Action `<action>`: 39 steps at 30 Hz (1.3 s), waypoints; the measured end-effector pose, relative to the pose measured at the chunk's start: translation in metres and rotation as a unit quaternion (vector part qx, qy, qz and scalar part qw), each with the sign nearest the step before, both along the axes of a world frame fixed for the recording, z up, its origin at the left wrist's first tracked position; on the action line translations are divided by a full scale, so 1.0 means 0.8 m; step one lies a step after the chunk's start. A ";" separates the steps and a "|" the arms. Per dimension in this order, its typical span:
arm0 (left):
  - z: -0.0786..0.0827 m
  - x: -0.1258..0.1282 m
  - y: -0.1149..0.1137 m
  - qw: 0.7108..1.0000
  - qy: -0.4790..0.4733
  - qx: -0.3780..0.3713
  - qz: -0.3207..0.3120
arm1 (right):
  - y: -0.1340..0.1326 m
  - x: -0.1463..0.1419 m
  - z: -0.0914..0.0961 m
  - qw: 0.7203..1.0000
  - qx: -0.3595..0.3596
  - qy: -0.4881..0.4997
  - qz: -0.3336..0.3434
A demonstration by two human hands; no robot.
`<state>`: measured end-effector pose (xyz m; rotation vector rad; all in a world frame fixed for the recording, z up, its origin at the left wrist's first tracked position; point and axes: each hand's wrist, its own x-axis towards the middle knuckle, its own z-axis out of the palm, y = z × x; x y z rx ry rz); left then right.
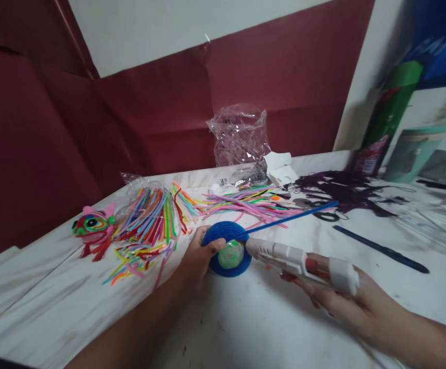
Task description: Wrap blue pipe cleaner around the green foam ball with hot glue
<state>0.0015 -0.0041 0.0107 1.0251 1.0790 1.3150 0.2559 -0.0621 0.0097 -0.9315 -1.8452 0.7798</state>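
My left hand (203, 250) grips the left edge of a round blue disc (217, 230), its thumb lying across the top. A green and whitish rounded piece (231, 254) sits in the disc's middle. From the disc a long blue pipe cleaner (295, 217) sticks out to the upper right. My right hand (334, 297) is closed around a white hot glue gun (284, 258). The gun's nozzle points left and meets the disc near the base of the pipe cleaner; whether it touches I cannot tell.
Bundles of coloured pipe cleaners (149, 215) lie at left and centre, beside a pink animal-head figure (94, 225). Black scissors (324, 211), a dark blue strip (380, 248) and purple strands (341, 189) lie right. Behind stand a clear plastic bag (241, 136) and a green cup (415, 154).
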 end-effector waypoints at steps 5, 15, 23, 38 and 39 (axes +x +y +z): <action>0.000 0.000 0.000 1.000 0.023 -0.002 -0.020 | -0.003 -0.003 0.001 1.000 -0.013 0.017 -0.022; 0.002 0.003 0.000 0.999 0.043 -0.002 -0.020 | -0.003 -0.003 0.004 1.000 -0.008 0.014 -0.010; 0.004 0.003 0.000 0.999 0.049 -0.003 -0.020 | -0.001 0.002 -0.003 1.000 -0.006 0.002 0.006; 0.004 0.005 -0.003 0.999 0.031 -0.010 -0.007 | 0.002 0.004 0.000 0.999 0.011 -0.033 0.015; 0.003 0.004 -0.002 1.000 0.026 -0.013 -0.008 | 0.002 0.004 0.000 0.999 0.013 -0.039 0.015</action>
